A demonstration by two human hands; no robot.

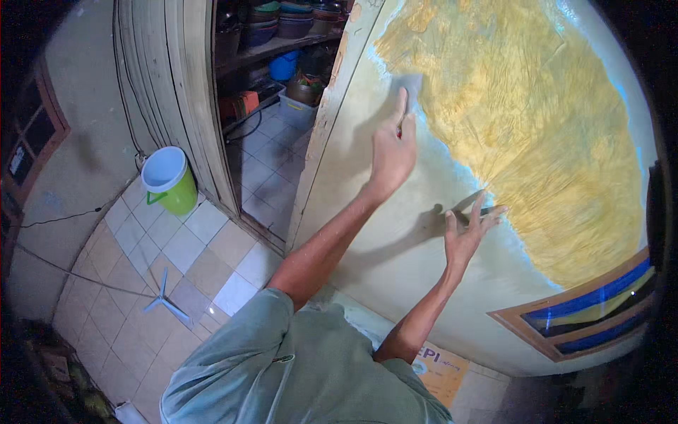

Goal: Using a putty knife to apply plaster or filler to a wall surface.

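My left hand (392,159) is closed round a putty knife (411,85), the index finger stretched along its grey blade. The blade lies against the wall at the ragged blue-white border of a golden, wrinkled patch (522,141). Most of the knife's handle is hidden in my fist. Lower down and to the right, my right hand (466,233) has its fingers spread, with the fingertips at the patch's lower left border. Whether they press on the wall or hover just off it, I cannot tell. Pale painted wall (374,233) surrounds the patch on the left and below.
A doorway at the left leads to shelves of stacked bowls (293,25) and a clear bin (296,109). A green bucket (180,187) and a pale three-legged stand (164,300) stand on the tiled floor. A wood-framed window (508,318) is at lower right.
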